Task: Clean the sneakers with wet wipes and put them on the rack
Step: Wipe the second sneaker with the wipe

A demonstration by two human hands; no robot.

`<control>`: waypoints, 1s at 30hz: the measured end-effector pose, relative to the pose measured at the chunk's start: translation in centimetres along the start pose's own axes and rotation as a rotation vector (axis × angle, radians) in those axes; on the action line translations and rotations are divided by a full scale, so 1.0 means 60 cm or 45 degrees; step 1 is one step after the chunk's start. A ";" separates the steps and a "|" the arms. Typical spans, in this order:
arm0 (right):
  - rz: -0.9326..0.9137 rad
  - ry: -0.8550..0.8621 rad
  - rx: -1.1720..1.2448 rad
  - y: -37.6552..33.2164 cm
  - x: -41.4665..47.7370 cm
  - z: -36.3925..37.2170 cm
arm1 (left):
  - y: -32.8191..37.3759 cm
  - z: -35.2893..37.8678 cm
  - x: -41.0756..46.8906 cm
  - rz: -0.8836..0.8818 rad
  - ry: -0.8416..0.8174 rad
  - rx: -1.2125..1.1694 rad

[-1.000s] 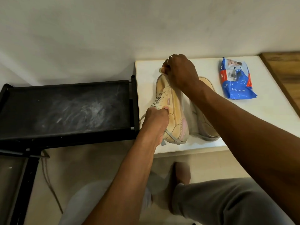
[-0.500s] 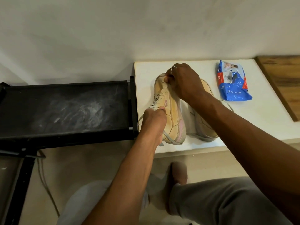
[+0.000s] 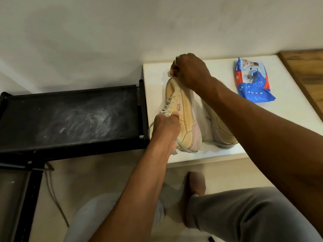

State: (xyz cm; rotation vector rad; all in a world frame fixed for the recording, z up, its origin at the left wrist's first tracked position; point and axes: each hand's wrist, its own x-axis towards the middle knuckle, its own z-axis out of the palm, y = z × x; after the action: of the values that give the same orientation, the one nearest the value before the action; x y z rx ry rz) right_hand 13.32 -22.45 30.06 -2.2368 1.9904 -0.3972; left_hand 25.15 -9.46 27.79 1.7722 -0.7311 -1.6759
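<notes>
Tan sneaker [image 3: 185, 119]: tilted on the counter [image 3: 288, 110], toe exposed for wiping
Left hand [image 3: 166, 128]: fingers [image 3: 174, 114] gripped round the laced upper, so it is steadied
Right hand [image 3: 190, 70]: wipe [image 3: 170, 73] pinched against the toe
Rack [image 3: 70, 116]: alongside, not yet loaded

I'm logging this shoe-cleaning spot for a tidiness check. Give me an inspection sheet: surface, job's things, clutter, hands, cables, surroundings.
Surface: white tabletop, bears both sneakers and the pack.
Job's things: held sneaker tipped on its side; second sneaker beside it, partly behind the forearm; wet wipes pack further right; black rack left of the table, shelf smeared whitish, no shoes on it.
Clutter: nothing seen.
Hands: left hand grips the held sneaker at the laces; right hand grips its toe end.
Cables: one cord on the floor by the rack.
Surroundings: pale wall; wooden surface at right.
</notes>
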 end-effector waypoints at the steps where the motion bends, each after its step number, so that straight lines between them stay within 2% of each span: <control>1: -0.010 -0.006 0.007 -0.003 0.000 0.001 | -0.001 -0.001 -0.001 -0.011 0.022 -0.025; 10: -0.060 0.121 -0.051 0.008 -0.060 0.006 | 0.002 -0.001 -0.011 -0.022 0.041 -0.081; 17: -0.059 0.070 0.007 0.021 -0.133 0.002 | 0.009 0.000 -0.022 -0.013 0.021 -0.048; 21: 0.098 0.036 0.188 0.022 -0.160 -0.006 | 0.012 -0.002 -0.032 0.008 -0.070 0.017; 25: 0.276 -0.003 0.376 0.031 -0.171 -0.001 | 0.019 0.005 -0.056 -0.040 -0.163 0.260; 30: 0.327 -0.131 0.338 0.036 -0.171 0.015 | 0.022 0.014 -0.084 -0.064 -0.405 0.506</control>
State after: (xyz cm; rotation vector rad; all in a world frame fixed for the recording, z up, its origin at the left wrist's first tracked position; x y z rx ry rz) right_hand 10.48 -12.68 27.47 -1.7835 2.0035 -0.4739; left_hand 24.00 -6.71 32.14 1.8073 -1.2421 -1.9775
